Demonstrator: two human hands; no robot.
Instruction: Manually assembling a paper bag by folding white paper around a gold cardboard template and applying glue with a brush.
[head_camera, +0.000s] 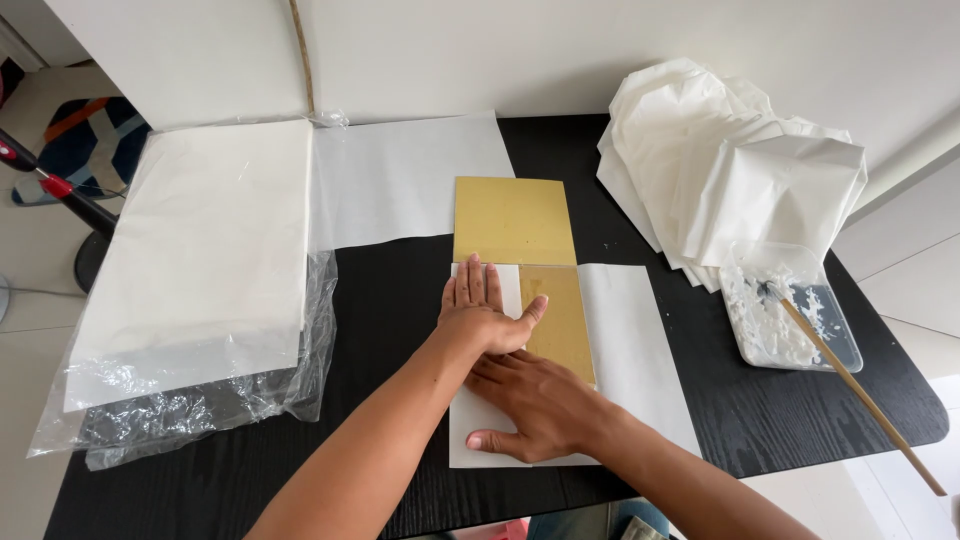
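Seen from above: a black table (400, 300) with two bare hands working near its front edge. Left hand (483, 312) laid flat, fingers spread and open, palm down on a white sheet (630, 350) and touching the left edge of a gold leaf (562, 325) that lies on the sheet. Right hand (535, 405) just below it, also flat and open, pressing the lower part of the same sheet — gripping nothing. Hands overlapping slightly, left over right.

Directly behind the sheet, a gold pad (513, 220), square, touching the sheet's top edge. Behind that, to the left, a loose white paper (410, 180). Far left, a thick paper stack (200, 250) resting in crumpled clear plastic wrap (200, 410). Far right, a heap of folded white sheets (730, 170), and just in front of it a clear tray (840, 340) smeared with white paste — a brush (850, 375) with a wooden handle resting in it, handle pointing off the table's right corner.
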